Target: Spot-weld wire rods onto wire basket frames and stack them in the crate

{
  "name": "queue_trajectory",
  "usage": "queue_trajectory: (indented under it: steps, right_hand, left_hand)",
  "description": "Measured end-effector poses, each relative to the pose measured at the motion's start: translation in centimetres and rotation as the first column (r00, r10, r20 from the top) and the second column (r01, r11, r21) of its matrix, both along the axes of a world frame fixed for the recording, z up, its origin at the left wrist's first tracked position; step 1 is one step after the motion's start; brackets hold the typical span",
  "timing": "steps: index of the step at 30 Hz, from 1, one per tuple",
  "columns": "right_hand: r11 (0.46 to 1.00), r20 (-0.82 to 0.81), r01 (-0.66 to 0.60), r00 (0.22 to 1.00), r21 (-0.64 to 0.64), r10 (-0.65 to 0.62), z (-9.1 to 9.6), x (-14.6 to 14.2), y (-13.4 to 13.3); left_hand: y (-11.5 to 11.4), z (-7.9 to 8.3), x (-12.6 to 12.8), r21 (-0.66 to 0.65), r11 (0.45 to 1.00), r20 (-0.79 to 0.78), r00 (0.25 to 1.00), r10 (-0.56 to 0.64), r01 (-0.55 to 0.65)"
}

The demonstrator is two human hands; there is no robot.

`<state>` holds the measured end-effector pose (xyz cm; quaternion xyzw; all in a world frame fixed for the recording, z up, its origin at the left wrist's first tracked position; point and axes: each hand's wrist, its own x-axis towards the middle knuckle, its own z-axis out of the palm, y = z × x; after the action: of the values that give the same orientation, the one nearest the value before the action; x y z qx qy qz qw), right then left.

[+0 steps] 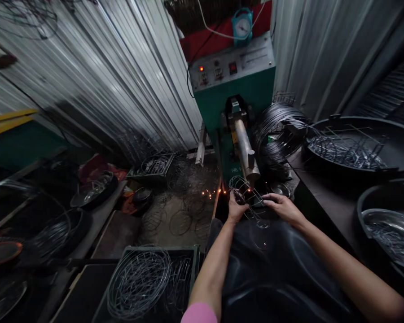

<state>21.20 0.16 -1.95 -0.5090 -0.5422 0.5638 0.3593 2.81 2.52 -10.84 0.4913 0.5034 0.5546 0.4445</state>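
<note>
My left hand (236, 207) is closed on the left side of a bent wire frame (252, 211). From the other side my right hand (283, 206) pinches a wire of the same frame between thumb and fingers. The frame sits at the electrode tip of a green spot welding machine (234, 103), under its thick metal arm (245, 146). Orange sparks (210, 194) fly off to the left of the tip. Dark, shiny cloth covers my lap just below the hands.
A coil of wire (279, 130) hangs right of the welder. Black pans (390, 166) with wire parts stand on the right-hand bench. At lower left is a crate (197, 264) of wire rings; further wire parts lie on the floor and left bench.
</note>
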Motion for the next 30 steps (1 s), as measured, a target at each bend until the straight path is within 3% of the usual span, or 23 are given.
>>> queue_trajectory:
  steps: [11, 20, 26, 30]
  right_hand:
    - [0.999, -0.002, -0.004, 1.000, 0.051, 0.004, 0.4, 0.0, -0.2]
    - [0.999, 0.021, -0.036, 0.999, 0.014, 0.035, 0.7, 0.6, -2.4]
    - [0.997, 0.030, -0.027, 0.999, 0.073, 0.025, 1.4, -0.5, -0.7]
    - [0.999, 0.016, -0.024, 1.000, 0.036, 0.023, 0.8, -0.5, -0.6]
  left_hand:
    - [0.0, 1.0, -0.4, 0.014, 0.998, -0.084, 0.995, -0.053, 0.054]
    - [-0.4, 0.8, 0.0, -0.075, 0.993, 0.081, 0.993, -0.088, 0.094]
    - [0.1, 0.6, 0.2, -0.108, 0.989, 0.262, 0.963, -0.067, 0.098]
    - [0.4, 0.4, 0.3, -0.127, 0.986, 0.290, 0.955, -0.064, 0.104]
